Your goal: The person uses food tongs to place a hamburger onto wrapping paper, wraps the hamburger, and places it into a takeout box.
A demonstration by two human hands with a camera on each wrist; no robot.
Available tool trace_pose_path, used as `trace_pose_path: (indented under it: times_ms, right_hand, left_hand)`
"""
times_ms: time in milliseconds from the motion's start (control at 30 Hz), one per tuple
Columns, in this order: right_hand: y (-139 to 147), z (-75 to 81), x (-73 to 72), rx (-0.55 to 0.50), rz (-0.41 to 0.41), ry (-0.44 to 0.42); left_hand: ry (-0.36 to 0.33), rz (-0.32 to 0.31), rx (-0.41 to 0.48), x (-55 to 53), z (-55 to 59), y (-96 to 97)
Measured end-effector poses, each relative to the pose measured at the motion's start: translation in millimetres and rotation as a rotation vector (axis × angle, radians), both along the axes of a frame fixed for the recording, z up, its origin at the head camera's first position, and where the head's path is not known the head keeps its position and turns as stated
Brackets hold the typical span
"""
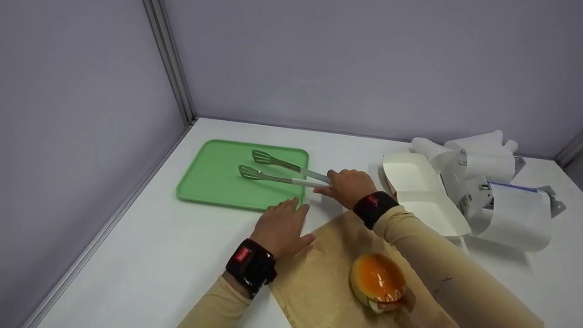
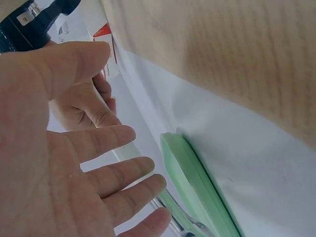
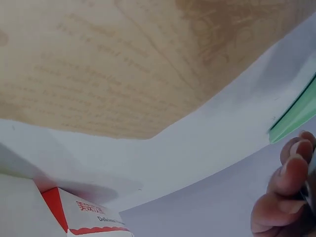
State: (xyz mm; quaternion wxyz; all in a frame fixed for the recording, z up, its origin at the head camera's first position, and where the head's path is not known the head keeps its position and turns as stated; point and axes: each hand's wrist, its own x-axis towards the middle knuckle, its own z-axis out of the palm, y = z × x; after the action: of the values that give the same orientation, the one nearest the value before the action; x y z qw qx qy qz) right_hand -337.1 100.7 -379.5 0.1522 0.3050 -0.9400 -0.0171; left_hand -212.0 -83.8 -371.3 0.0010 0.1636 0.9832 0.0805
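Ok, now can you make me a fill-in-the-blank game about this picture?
1. The right hand is holding a pair of ____.
2. The colour of the tray is ____.
3. On the brown paper lies one ____.
4. The white box is not closed but ____.

Missing words: tongs; green; burger; open.
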Motion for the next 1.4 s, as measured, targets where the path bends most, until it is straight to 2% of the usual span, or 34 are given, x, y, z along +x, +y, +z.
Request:
trace_pose_path:
  times_ms: [233,433,567,700,833,1033,1200,1400]
  right_hand:
    - [6,-1.8,0.7,-0.026,-0.049,-0.140]
    - [5,-3.3,3.4,-0.043,-0.073,-0.190]
    - [6,-5.9,7.0,-0.053,-0.105,-0.166]
    - [8,-8.2,11.5,-0.057,-0.124,-0.060]
    - [11,-6.9,17.4,-0.108,-0.104,0.037]
    - [20,-2.7,33.3,-0.210,-0.033,-0.050]
    - [29,-1.0,49.3,-0.188,-0.012,-0.059]
    - [42,-2.1,65.3,-0.179,-0.011,-0.074]
  left_hand:
    - [-0.004,-0.001,0.010,0.9,-2.5,1.1]
    - [-0.021,0.018,0.021,0.8,-3.2,0.5]
    - [-0.033,0.010,0.015,1.5,-4.1,1.5]
    - [-0.029,0.001,0.009,2.2,-5.5,2.9]
    - [-0.020,-0.003,0.009,2.0,-4.7,3.5]
    - [-0.011,-0.017,-0.018,0.9,-7.4,1.2]
    - [0.025,-0.032,0.000,1.1,-9.4,-0.6]
    - [0.037,-0.040,0.016,-0.3,-10.4,0.5]
